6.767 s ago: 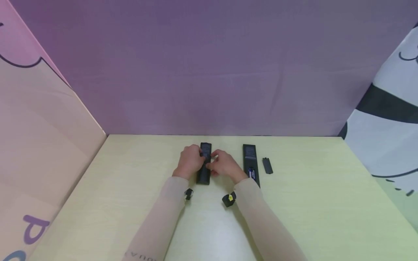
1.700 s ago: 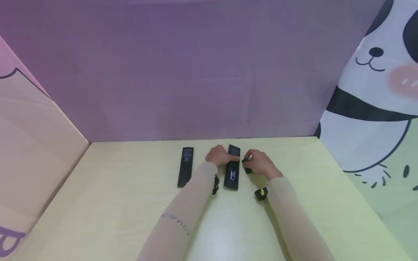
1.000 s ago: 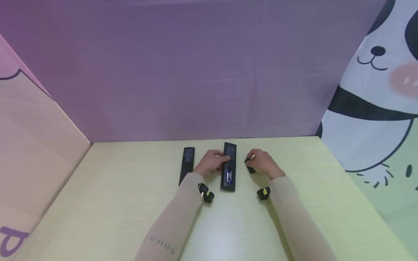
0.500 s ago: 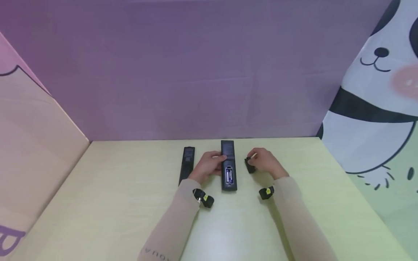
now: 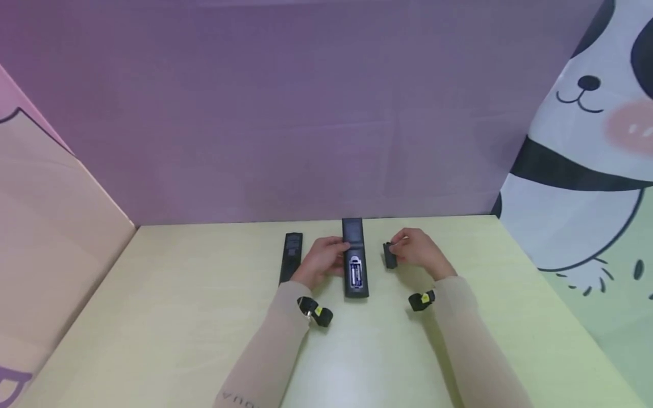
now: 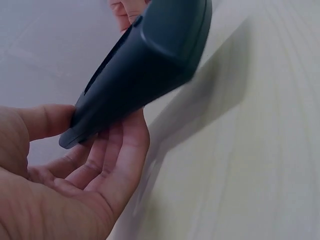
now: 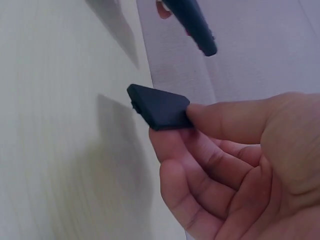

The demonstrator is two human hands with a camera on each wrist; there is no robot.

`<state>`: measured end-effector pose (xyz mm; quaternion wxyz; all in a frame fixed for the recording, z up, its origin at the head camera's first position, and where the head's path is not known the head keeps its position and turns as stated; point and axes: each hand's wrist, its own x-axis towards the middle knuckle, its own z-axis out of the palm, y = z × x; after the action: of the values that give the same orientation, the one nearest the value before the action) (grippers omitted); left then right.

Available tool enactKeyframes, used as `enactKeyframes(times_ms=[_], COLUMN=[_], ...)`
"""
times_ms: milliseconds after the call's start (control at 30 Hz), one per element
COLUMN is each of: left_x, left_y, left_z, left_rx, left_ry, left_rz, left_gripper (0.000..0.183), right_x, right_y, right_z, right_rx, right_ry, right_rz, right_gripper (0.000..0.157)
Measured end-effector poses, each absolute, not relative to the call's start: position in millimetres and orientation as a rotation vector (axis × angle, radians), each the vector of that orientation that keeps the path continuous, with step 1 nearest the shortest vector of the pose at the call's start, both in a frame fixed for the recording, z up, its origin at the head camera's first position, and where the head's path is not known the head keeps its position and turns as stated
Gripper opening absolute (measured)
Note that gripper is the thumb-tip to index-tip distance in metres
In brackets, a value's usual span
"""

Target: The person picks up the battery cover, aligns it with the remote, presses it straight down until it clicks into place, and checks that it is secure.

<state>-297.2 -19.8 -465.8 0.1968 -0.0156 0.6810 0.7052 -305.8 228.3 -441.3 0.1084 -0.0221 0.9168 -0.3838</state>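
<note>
Gripping black remote [image 5: 353, 249] in left hand [image 5: 322, 259], with long axis fore-aft and open battery bay [image 5: 356, 273] nearside of thumb. Pinching small cover [image 5: 390, 258] in right hand [image 5: 417, 250], roughly parallel in head view, right of left fingers, apart from remote.

Pale wood-grained table [image 5: 153, 317] beneath the grip, spreading to both sides. Beyond the grip: purple wall [image 5: 245, 113], faintly creased, meeting the table's far edge. Left of the grip: beige side wall [image 5: 51, 226], pink toward the top, cut-off purple lettering [image 5: 17, 374] low down. Right: large panda print [image 5: 576, 221], pale green below. Soft glare [image 5: 336, 362] nearer than the grip.
</note>
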Motion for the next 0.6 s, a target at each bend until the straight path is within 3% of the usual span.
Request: enactKeyframes(times_ms=[600], left_x=[-293.7], left_y=[-19.2], left_z=[-456.4], left_rx=[-0.061], left_ry=[1.923], left_rz=[1.984], left_gripper=[0.044], right_x=[-301.4], right_y=[232.2], right_z=[-430.7], right_rx=[-0.107], right_ry=[2.521], right_rz=[-1.394], right_gripper=[0.024])
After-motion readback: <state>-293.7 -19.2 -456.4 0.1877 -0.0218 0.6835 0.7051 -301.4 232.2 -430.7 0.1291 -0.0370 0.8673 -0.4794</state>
